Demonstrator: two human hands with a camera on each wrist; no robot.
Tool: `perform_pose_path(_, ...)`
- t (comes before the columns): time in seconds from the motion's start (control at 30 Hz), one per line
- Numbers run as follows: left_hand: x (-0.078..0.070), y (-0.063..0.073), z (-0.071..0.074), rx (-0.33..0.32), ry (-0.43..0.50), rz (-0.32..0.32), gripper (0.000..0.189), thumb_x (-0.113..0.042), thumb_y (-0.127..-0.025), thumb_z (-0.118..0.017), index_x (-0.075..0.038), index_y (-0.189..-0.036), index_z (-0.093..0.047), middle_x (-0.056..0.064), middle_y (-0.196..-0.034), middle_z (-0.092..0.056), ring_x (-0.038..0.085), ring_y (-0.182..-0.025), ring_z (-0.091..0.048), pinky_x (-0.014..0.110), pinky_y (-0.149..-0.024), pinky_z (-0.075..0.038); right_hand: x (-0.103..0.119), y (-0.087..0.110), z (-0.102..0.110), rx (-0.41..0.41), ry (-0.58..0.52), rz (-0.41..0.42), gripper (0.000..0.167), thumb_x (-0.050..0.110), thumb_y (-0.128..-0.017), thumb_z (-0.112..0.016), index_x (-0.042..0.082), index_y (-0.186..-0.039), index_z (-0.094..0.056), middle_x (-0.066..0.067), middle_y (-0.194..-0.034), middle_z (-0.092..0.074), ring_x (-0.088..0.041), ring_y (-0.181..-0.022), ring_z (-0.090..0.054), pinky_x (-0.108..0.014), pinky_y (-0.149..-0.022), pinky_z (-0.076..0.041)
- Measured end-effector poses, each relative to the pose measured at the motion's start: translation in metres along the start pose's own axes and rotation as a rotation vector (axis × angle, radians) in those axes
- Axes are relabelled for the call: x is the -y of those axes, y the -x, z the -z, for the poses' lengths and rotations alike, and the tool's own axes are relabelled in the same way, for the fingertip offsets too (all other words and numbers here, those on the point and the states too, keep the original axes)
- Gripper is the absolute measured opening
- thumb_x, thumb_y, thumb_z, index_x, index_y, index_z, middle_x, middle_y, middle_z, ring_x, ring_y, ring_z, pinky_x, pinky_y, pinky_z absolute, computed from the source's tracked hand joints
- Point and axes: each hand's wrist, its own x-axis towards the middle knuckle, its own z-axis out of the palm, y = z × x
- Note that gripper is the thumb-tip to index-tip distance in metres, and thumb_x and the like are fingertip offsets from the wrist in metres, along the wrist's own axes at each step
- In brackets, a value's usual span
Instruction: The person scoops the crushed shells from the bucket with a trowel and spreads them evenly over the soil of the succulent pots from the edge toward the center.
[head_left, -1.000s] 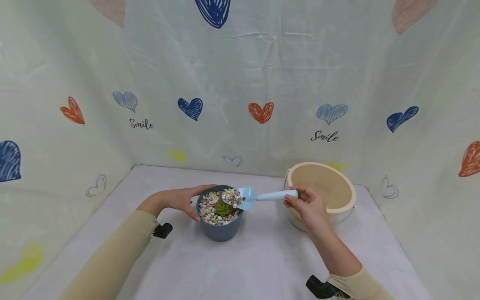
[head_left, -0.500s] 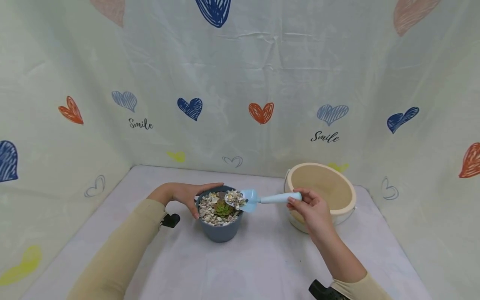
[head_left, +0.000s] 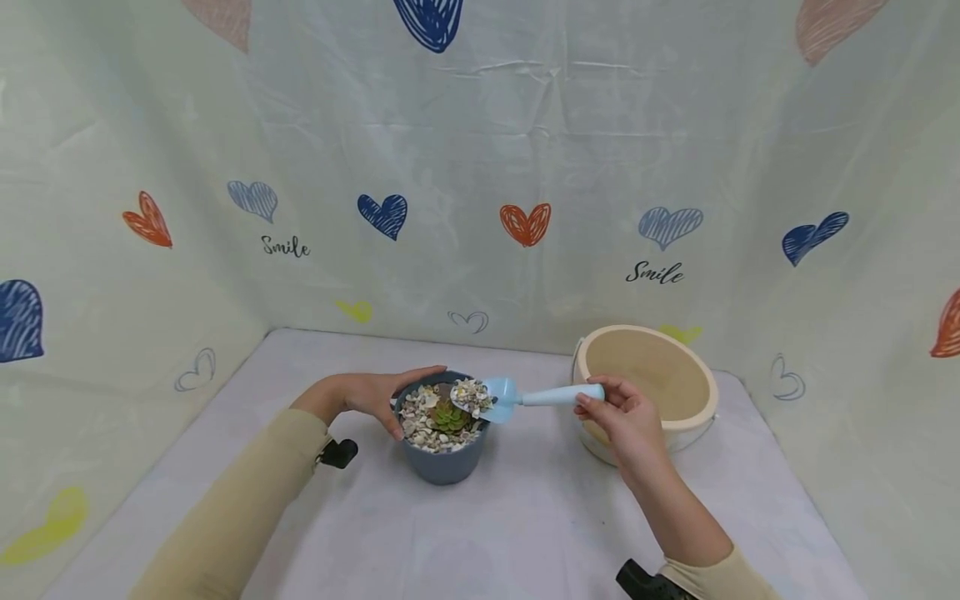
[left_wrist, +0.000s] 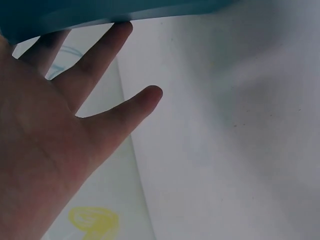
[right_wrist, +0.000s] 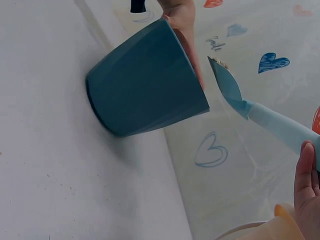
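A blue-grey flowerpot [head_left: 442,464] stands on the table, holding a small green succulent [head_left: 448,417] ringed by pale pebbles [head_left: 423,431]. My left hand [head_left: 367,398] grips its left side, thumb at the front and fingers reaching along the back rim. Its spread fingers show against the pot wall in the left wrist view. In my right hand [head_left: 626,421] is the handle end of a light-blue hand trowel [head_left: 504,400], pinched between thumb and fingers. More pebbles [head_left: 472,396] lie heaped on its blade, above the pot's right side. The right wrist view shows the blade over the rim.
A cream bucket [head_left: 705,408] with a wire handle stands at the right, partly behind my right hand. White cloth covers the table [head_left: 510,525]. A sheet printed with hearts [head_left: 525,225] hangs behind and along both sides. Dark specks dot the cloth.
My left hand has shifted slightly right, its fingers further along the back rim. The trowel has moved slightly right and down with my right hand, pebbles still on its blade.
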Motion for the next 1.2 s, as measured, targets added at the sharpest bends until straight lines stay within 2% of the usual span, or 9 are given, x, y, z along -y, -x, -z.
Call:
perform_pose_path(0.23, -0.002, 0.004, -0.012, -0.062, 0.030, 0.001, 0.120, -0.010, -0.071, -0.088, -0.024, -0.159, -0.007, 0.011, -0.162, -0.006, 0.034, -0.146, -0.004, 0.056, -0.114, -0.015, 0.002, 0.000, -0.001, -0.003, -0.017, 0.010, 0.020, -0.010, -0.086, -0.068, -0.004, -0.104, -0.061, -0.003, -0.087, -0.069, -0.017, -0.071, -0.067, -0.029, -0.074, -0.057)
perform_pose_path(0.47, -0.005, 0.005, -0.025, -0.162, 0.029, 0.058, 0.121, -0.008, -0.069, -0.089, -0.023, -0.159, -0.009, 0.016, -0.159, -0.012, 0.038, -0.144, -0.011, 0.058, -0.112, -0.019, 0.002, 0.000, -0.004, -0.005, -0.008, 0.038, 0.020, -0.010, -0.085, -0.069, -0.003, -0.103, -0.062, -0.004, -0.087, -0.070, -0.018, -0.071, -0.067, -0.030, -0.073, -0.057)
perform_pose_path(0.7, -0.008, 0.008, -0.044, -0.265, 0.025, 0.113, 0.121, -0.012, -0.069, -0.090, -0.023, -0.158, -0.009, 0.020, -0.159, -0.012, 0.042, -0.144, -0.011, 0.062, -0.110, -0.021, 0.001, 0.001, -0.006, 0.001, 0.008, 0.044, 0.021, -0.010, -0.086, -0.068, -0.004, -0.104, -0.060, -0.004, -0.089, -0.070, -0.018, -0.072, -0.067, -0.031, -0.074, -0.057)
perform_pose_path(0.97, -0.011, 0.010, -0.065, -0.371, 0.059, 0.107, 0.122, -0.014, -0.070, -0.089, -0.017, -0.158, -0.005, 0.027, -0.158, -0.010, 0.048, -0.142, -0.011, 0.066, -0.107, -0.020, -0.001, 0.001, -0.012, 0.018, -0.016, 0.057, 0.023, -0.012, -0.085, -0.067, -0.008, -0.106, -0.058, -0.005, -0.089, -0.069, -0.018, -0.071, -0.067, -0.030, -0.072, -0.057)
perform_pose_path(1.2, -0.019, 0.006, -0.081, -0.491, 0.077, 0.162, 0.124, -0.014, -0.067, -0.091, -0.014, -0.158, -0.007, 0.030, -0.155, -0.016, 0.050, -0.139, -0.020, 0.064, -0.105, -0.028, -0.004, 0.000, -0.016, 0.044, -0.025, 0.069, 0.026, -0.016, -0.084, -0.065, -0.013, -0.109, -0.056, -0.005, -0.088, -0.068, -0.018, -0.070, -0.066, -0.030, -0.070, -0.057)
